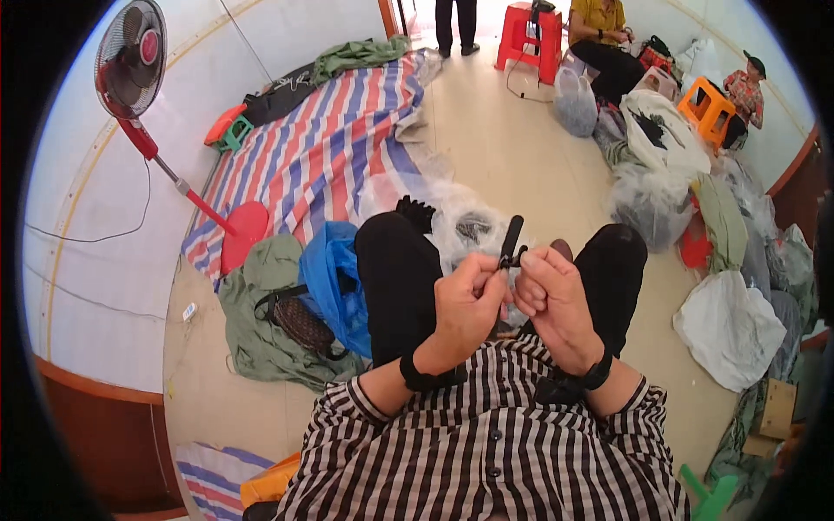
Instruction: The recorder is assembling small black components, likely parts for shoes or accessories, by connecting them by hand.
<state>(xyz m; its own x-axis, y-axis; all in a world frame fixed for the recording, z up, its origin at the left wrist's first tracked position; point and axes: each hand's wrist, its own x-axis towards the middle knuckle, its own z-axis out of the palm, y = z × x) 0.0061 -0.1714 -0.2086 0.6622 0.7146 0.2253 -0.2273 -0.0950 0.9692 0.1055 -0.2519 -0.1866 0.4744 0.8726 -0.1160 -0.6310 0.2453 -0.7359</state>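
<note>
Near the centre, the left hand (465,308) and right hand (558,295) pinch a black strip (512,236). A red fan (130,62) stands at ten o'clock, a striped sheet (321,148) spreads at eleven, a red stool (521,28) at one.

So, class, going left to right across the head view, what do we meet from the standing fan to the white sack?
Standing fan, blue plastic bag, left hand, black strip, right hand, white sack.
</note>
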